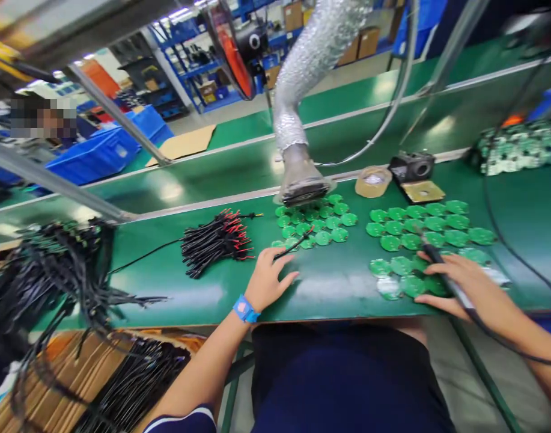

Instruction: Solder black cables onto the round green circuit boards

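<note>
Firmly, the right hand (471,285) grips a soldering iron (444,270) over round green circuit boards (404,270), while the left hand (268,279) lies spread open beside a black wire (286,252).

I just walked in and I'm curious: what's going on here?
A person's right hand holds a black corded soldering iron over round green circuit boards on a green workbench. Their left hand rests on the bench beside a thin black wire, near a bundle of black wires with red tips.

Right-hand fingers (440,263) hide part of the black handheld tool (455,288).
</note>
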`<state>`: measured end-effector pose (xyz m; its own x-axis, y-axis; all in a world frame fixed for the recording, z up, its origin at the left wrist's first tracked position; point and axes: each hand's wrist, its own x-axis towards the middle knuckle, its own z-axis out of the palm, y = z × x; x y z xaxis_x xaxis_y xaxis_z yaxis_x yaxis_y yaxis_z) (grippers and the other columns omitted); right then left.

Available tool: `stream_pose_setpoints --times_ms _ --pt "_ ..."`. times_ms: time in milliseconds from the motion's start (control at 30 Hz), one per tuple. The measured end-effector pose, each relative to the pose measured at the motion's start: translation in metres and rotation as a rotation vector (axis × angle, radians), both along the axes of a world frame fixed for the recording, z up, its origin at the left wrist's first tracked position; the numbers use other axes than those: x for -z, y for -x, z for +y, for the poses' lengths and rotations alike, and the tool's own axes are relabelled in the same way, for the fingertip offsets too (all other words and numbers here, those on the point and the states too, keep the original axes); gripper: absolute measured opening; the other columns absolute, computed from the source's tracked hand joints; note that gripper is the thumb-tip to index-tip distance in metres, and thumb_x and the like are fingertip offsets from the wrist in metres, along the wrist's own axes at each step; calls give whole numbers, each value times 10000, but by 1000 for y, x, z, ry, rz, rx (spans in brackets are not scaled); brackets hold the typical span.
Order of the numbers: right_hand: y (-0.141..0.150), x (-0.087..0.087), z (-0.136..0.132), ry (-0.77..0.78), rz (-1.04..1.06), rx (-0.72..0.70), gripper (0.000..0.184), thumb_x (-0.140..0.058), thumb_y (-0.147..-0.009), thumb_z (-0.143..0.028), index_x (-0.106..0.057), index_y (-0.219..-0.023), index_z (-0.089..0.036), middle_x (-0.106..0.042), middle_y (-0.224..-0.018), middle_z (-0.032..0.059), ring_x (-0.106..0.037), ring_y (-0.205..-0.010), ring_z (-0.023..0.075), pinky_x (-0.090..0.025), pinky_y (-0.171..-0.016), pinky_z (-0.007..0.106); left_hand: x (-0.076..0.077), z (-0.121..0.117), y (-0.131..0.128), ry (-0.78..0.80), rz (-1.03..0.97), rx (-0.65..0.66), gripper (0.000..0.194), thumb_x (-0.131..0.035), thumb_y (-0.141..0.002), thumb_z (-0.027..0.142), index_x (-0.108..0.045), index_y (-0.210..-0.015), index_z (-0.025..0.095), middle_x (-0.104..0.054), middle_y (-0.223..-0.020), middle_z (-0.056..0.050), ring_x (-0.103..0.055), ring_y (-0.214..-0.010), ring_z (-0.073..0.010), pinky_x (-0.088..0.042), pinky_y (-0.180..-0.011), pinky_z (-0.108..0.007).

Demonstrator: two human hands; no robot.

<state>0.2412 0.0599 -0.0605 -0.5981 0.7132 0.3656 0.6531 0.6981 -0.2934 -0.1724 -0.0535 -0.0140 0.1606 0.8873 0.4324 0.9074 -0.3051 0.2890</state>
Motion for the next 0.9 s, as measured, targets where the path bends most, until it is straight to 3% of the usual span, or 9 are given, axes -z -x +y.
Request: stream_pose_setpoints --times_ms 67,167,267,367,500,633,767,833,900 --pt "21 0 -15 -1 -25 -16 444 -658 -660 -588 -590 -935 -245 -596 -1167 97 -550 -1064 242 -387 -958 410 6 10 -16 50 -21 59 362 -595 -821 361 -528 -1144 212 -513 -1182 -114 -474 -1119 -248 -414 -957 -461" --pt "76 -1 -42 16 -24 -5 488 -637 -654 -629 -579 -948 -244 -601 -1134 86 -508 -1127 293 -325 -1004 527 11 10 -28 81 -52 60 433 -591 -822 370 -476 -1205 203 -504 -1208 -118 -459 -1141 -248 -398 -981 -463" --pt "134 -6 -62 60 36 -51 427 -625 -705 -576 -557 -959 -239 -609 -1085 79 -479 -1160 297 -307 -1021 553 17 3 -22 38 -70 -98 355 -534 -861 300 -474 -1192 187 -522 -1171 -119 -471 -1122 -240 -409 -967 -447" --pt "168 -8 -67 73 67 -120 386 -600 -752 -529 -529 -1006 -247 -573 -1142 71 -461 -1187 266 -281 -1066 533 27 -2 -3 0 11 -270 312 -506 -870 257 -504 -1163 150 -544 -1113 -153 -504 -1060 -273 -431 -914 -483" --pt "178 -1 -54 68 101 -152 357 -575 -796 -458 -494 -1054 -225 -560 -1117 99 -505 -1125 268 -286 -1055 562 37 -5 22 24 95 -265 257 -449 -878 170 -567 -1106 169 -610 -942 -118 -565 -884 -249 -485 -790 -449" --pt "183 8 -31 50 141 -163 398 -551 -801 -490 -477 -1065 -202 -567 -1038 119 -572 -977 272 -305 -1014 597 33 -16 33 8 108 -246 360 -360 -874 79 -543 -1168 180 -598 -926 -91 -573 -855 -189 -514 -763 -340" --pt "185 16 -22 -14 187 -167 453 -552 -761 -564 -487 -1048 -219 -580 -1087 128 -577 -994 301 -265 -1040 603 19 -48 50 -56 119 -311 418 -337 -871 60 -499 -1230 197 -582 -1039 -100 -561 -975 -179 -504 -830 -331" --pt "172 24 -18 -82 224 -121 397 -524 -775 -555 -501 -1032 -253 -597 -1112 119 -584 -1008 297 -259 -1075 553 14 -71 69 -80 137 -359 404 -351 -877 74 -505 -1222 215 -584 -1068 -92 -551 -1029 -177 -490 -871 -342" --pt "147 36 -6 -138 235 -69 322 -479 -799 -541 -524 -1008 -299 -639 -1048 100 -627 -896 276 -300 -1076 499 12 -92 95 -90 163 -412 387 -357 -881 81 -518 -1205 219 -589 -1075 -87 -549 -1052 -171 -482 -892 -339"
